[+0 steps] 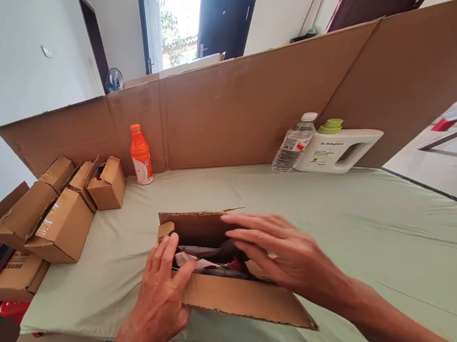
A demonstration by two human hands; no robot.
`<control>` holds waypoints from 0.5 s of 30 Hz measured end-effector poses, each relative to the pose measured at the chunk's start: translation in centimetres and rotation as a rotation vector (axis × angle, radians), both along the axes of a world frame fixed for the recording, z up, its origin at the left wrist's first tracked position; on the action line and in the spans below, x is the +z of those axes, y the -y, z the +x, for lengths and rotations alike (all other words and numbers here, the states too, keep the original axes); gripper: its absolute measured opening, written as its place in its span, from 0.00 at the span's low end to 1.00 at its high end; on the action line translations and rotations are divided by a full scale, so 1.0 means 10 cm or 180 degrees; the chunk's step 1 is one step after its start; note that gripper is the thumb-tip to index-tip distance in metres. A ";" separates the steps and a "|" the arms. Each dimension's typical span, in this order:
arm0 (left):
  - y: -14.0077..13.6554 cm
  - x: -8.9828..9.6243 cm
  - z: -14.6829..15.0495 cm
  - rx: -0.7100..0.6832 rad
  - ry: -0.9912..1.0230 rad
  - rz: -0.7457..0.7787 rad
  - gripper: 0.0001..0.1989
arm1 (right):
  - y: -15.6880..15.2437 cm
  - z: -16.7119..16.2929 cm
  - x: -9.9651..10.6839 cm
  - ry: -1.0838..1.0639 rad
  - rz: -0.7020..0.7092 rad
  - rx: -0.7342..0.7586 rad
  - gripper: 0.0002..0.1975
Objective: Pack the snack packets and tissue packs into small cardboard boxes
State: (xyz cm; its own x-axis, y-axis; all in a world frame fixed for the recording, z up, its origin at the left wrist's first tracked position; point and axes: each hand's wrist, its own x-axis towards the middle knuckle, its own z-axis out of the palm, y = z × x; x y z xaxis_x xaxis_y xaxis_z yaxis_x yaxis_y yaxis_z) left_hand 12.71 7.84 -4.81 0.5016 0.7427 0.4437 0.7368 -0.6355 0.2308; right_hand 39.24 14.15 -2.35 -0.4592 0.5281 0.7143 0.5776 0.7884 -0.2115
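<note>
A cardboard box point(244, 298) lies at the front of the table with its top flaps up or folded out, the near flap leaning toward me. Inside it I see dark and pinkish-white wrapped contents point(200, 262) with a bit of red; their kind is unclear. At the box's left end, my left hand point(163, 284) rests with fingers apart and the thumb over the near edge. My right hand point(282, 247) is over the right end, fingers stretched out and slightly blurred, their tips at the opening. Neither hand visibly grips anything.
Several small cardboard boxes point(62, 224) cluster at the left. An orange bottle point(140, 157) stands at the back, while a clear water bottle point(294, 145) leans against a white jug point(330, 150) with a green cap. A tall cardboard panel point(237, 109) closes off the table's point(387, 240) far side.
</note>
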 end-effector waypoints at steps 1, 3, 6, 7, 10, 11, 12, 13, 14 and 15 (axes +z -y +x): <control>0.04 -0.04 -0.02 0.0060 0.0124 -0.0009 0.44 | 0.06 0.08 -0.04 -0.0313 0.0005 -0.0232 0.13; 0.12 -0.12 -0.08 0.0195 0.0446 -0.0028 0.49 | 0.18 0.25 -0.18 -0.0740 -0.0130 -0.0598 0.15; 0.17 -0.18 -0.17 0.0409 0.0908 -0.0020 0.44 | 0.35 0.50 -0.48 -0.0937 -0.0556 -0.0644 0.18; 0.17 -0.18 -0.19 0.0445 0.1024 -0.0013 0.41 | 0.40 0.57 -0.58 -0.0919 -0.0693 -0.0575 0.18; 0.12 -0.13 -0.21 0.0346 0.1279 -0.0030 0.27 | 0.48 0.71 -0.79 -0.0809 -0.0999 -0.0422 0.20; 0.09 -0.10 -0.20 0.0304 0.1348 -0.0060 0.24 | 0.49 0.73 -0.81 -0.0794 -0.1048 -0.0383 0.21; 0.06 -0.08 -0.18 0.0299 0.1412 -0.0097 0.22 | 0.49 0.72 -0.82 -0.0780 -0.1094 -0.0336 0.22; 0.02 -0.07 -0.15 0.0341 0.1467 -0.0130 0.20 | 0.48 0.70 -0.82 -0.0772 -0.1129 -0.0288 0.23; -0.02 -0.06 -0.12 0.0436 0.1515 -0.0160 0.19 | 0.46 0.66 -0.81 -0.0762 -0.1159 -0.0254 0.24; -0.05 -0.06 -0.09 0.0575 0.1559 -0.0171 0.19 | 0.43 0.62 -0.79 -0.0742 -0.1181 -0.0244 0.25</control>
